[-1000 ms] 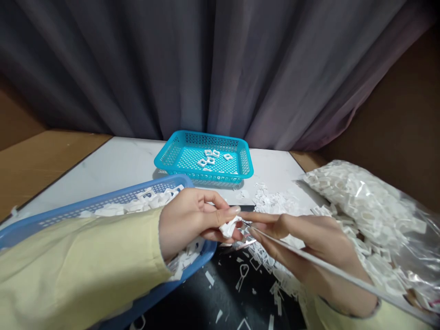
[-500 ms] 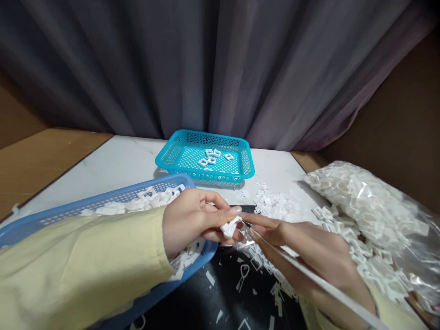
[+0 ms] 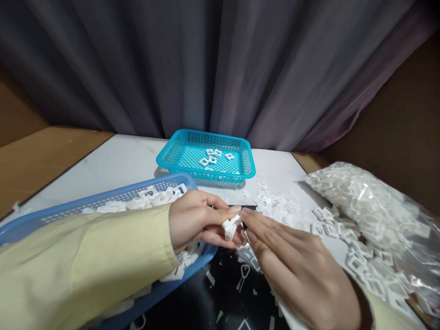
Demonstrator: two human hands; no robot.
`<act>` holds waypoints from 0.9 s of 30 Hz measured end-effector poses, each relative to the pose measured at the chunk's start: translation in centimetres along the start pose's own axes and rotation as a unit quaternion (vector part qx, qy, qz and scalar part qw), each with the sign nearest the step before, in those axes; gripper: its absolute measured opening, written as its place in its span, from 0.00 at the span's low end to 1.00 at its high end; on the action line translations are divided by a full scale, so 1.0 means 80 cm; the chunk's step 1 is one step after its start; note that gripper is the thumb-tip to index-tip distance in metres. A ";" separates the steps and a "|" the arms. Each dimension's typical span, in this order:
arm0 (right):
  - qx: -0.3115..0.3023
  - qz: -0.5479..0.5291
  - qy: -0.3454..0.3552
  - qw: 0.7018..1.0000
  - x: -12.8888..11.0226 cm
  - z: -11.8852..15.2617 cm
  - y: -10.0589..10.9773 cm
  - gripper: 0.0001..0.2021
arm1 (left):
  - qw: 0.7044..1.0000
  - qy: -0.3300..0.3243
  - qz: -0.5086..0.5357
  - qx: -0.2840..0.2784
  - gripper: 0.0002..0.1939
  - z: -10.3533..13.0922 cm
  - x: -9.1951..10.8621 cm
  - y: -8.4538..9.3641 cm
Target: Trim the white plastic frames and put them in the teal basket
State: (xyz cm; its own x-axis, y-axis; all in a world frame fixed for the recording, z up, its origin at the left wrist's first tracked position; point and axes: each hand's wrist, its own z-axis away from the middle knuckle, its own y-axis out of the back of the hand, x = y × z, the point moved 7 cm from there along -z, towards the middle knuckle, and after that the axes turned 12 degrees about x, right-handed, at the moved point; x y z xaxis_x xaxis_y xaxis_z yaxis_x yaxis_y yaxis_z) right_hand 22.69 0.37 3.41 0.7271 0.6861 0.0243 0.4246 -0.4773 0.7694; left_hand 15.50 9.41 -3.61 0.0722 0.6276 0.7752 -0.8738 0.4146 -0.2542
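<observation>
My left hand (image 3: 199, 217) pinches a small white plastic piece (image 3: 232, 227) between thumb and fingers, above the black work surface. Close against it, my right hand (image 3: 292, 261) has its fingertips touching the left thumb and the edge of the piece. The right fingers are closed around a slim, pale tool (image 3: 288, 312), mostly hidden beneath the hand; its exact kind does not show. Under my left forearm lies a blue basket (image 3: 103, 198) filled with white plastic pieces.
A turquoise basket (image 3: 252, 167) farther back holds several white frame-shaped pieces. White scraps (image 3: 280, 204) lie heaped beyond my right hand. A clear bag (image 3: 371, 197) of white frames bulges at the right, with loose frames (image 3: 364, 266) beside it. A grey curtain (image 3: 192, 64) hangs behind.
My right hand has rolled over, its back now facing up and covering most of the slim tool that showed before. The left hand keeps the white piece, barely shifted.
</observation>
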 end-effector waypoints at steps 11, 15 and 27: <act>0.071 0.043 -0.022 0.996 0.025 0.008 -0.022 0.12 | 0.999 0.035 0.000 -0.020 0.09 -0.004 -0.013 -0.002; 0.094 0.024 -0.147 0.984 0.063 0.013 -0.015 0.06 | 0.998 0.043 -0.017 -0.034 0.10 0.001 -0.020 -0.008; 0.019 -0.270 -0.380 0.885 0.079 0.006 0.000 0.09 | 1.000 0.001 -0.016 -0.014 0.09 0.002 -0.003 -0.003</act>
State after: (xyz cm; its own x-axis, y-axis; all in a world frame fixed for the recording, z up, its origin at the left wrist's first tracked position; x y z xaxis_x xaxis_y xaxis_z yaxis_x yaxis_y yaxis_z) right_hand 27.53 4.46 3.27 0.5591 0.2602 -0.7872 0.8282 -0.2208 0.5152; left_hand 15.65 9.06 -3.66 0.1011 0.6140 0.7828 -0.8573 0.4530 -0.2446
